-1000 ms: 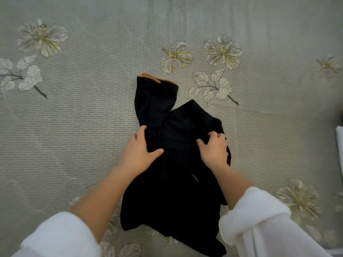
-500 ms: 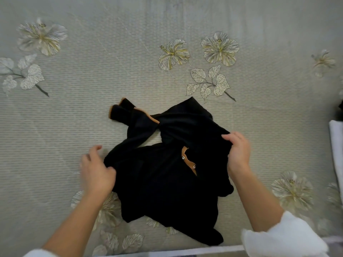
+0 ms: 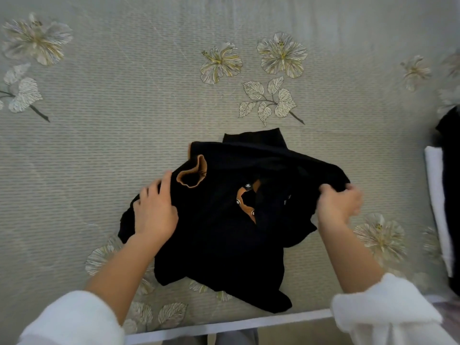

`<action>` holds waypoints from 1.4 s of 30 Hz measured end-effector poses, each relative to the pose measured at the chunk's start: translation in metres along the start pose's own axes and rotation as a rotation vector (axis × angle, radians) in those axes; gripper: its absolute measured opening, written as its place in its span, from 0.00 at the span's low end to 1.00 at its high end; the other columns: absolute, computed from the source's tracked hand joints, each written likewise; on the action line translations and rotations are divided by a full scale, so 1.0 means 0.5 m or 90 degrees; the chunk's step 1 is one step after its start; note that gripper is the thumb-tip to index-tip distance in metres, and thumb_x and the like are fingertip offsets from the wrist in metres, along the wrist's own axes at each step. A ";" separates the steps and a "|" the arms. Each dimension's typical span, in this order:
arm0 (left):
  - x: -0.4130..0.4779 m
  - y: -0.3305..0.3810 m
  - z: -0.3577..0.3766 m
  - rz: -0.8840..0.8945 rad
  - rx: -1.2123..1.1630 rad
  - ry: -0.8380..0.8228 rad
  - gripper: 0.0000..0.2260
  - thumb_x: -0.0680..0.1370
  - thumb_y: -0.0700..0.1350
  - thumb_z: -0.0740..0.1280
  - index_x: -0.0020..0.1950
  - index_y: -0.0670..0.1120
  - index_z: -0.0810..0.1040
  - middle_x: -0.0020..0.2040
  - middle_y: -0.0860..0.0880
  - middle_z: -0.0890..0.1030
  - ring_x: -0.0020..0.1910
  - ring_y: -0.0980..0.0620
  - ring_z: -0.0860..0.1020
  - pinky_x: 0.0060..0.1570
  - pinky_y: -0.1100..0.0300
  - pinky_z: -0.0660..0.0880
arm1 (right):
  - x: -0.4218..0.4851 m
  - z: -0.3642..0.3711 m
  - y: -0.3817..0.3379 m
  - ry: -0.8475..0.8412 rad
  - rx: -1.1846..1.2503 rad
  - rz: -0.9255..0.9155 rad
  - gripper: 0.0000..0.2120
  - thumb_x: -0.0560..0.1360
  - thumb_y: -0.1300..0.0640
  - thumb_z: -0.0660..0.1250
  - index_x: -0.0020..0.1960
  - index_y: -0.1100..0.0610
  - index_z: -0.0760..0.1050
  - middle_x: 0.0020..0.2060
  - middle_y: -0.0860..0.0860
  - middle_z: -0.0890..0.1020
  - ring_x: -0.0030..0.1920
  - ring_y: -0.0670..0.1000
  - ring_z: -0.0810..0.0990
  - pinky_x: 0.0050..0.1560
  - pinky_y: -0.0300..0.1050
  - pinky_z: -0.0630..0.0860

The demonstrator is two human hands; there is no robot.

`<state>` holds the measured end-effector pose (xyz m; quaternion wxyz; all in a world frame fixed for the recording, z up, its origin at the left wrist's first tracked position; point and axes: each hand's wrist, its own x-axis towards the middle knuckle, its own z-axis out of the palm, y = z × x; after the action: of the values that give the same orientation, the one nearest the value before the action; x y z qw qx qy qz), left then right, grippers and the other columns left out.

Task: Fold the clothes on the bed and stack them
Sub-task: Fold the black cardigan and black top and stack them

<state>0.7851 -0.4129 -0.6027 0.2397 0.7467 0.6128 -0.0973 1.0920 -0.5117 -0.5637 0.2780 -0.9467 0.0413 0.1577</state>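
Black garment [image 3: 224, 232] is seen crumpled on the bed [image 3: 124, 120], ctr-low in frame, w/ a tan-lined cuff turned up. Its right edge is gripped by the right hand [image 3: 339, 205], fingers curled round the fabric. The left hand [image 3: 155, 210] is laid on its left part, fingers extended.

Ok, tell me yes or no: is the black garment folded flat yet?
No, the black garment lies rumpled on the bed, with the left hand resting on it and the right hand gripping its edge.
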 end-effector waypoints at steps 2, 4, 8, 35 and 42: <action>-0.004 0.015 0.011 0.017 -0.013 0.024 0.31 0.76 0.45 0.64 0.76 0.53 0.54 0.62 0.46 0.71 0.61 0.47 0.67 0.60 0.47 0.61 | -0.053 0.027 0.012 -0.070 -0.094 -0.251 0.22 0.70 0.63 0.68 0.63 0.62 0.71 0.62 0.60 0.72 0.64 0.60 0.69 0.65 0.53 0.64; -0.002 0.030 0.014 0.024 -0.046 0.018 0.22 0.76 0.47 0.64 0.69 0.57 0.64 0.47 0.53 0.76 0.48 0.53 0.71 0.54 0.53 0.57 | -0.101 0.063 0.019 -0.234 -0.146 -0.386 0.13 0.72 0.62 0.67 0.56 0.59 0.75 0.54 0.55 0.76 0.56 0.56 0.74 0.60 0.52 0.70; 0.006 0.041 0.003 -0.059 -0.384 -0.170 0.02 0.74 0.46 0.67 0.42 0.52 0.78 0.31 0.51 0.78 0.33 0.50 0.76 0.39 0.57 0.70 | -0.178 0.120 0.032 -0.496 -0.244 -0.366 0.12 0.76 0.51 0.64 0.43 0.60 0.76 0.38 0.53 0.80 0.42 0.55 0.80 0.49 0.55 0.77; -0.282 0.112 -0.320 0.135 -0.462 -0.155 0.17 0.77 0.37 0.64 0.66 0.45 0.75 0.56 0.50 0.80 0.48 0.61 0.77 0.37 0.77 0.71 | -0.295 -0.444 -0.204 -0.663 -0.229 -0.449 0.12 0.76 0.58 0.68 0.35 0.55 0.72 0.23 0.41 0.75 0.24 0.38 0.73 0.28 0.31 0.66; -0.356 0.196 -0.360 0.210 -0.470 -0.235 0.24 0.70 0.40 0.75 0.63 0.46 0.71 0.52 0.53 0.76 0.52 0.55 0.77 0.45 0.65 0.73 | -0.341 -0.607 -0.260 -0.763 -0.061 -0.486 0.11 0.76 0.67 0.63 0.37 0.57 0.76 0.29 0.48 0.76 0.28 0.44 0.75 0.30 0.34 0.68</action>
<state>0.8118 -0.4945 -0.3452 0.6081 0.6689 0.4259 0.0363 1.0357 -0.5675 -0.2005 0.2466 -0.6564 -0.4602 0.5446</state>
